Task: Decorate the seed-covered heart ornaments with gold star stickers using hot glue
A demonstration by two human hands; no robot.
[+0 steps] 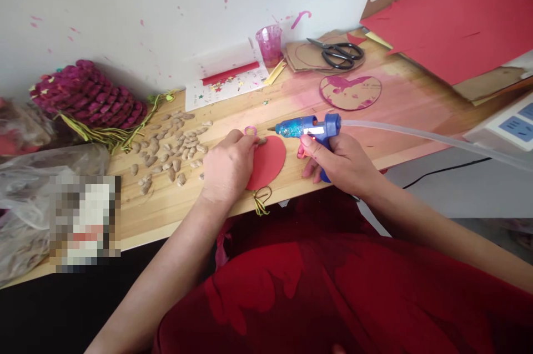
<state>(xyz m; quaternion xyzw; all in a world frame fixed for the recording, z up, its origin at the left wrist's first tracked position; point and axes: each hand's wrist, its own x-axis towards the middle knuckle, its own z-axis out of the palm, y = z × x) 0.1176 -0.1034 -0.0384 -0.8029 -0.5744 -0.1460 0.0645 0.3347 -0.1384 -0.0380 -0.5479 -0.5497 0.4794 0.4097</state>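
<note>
My right hand [339, 162] is wrapped round the handle of a blue hot glue gun [308, 126]. Its nozzle points left, over the upper edge of a red paper-covered cutout [268, 164] lying near the table's front edge. My left hand [229, 168] covers the cutout's left part, fingers pinched at a peanut [261, 141] on its upper edge. A small pink loop [250, 130] sticks out above the cutout, and a yellow-green string tassel [260, 204] hangs below it. Loose peanuts [166, 148] are spread left of my left hand.
Finished-looking stacked dark pink pieces [89, 96] with strings lean at the wall. Plastic bags [25, 193] lie left. Behind are a pink cup [269, 46], scissors [339, 55] on cardboard, and a cardboard heart [351, 93]. Red paper [458, 32] and a power strip [506, 121] are right.
</note>
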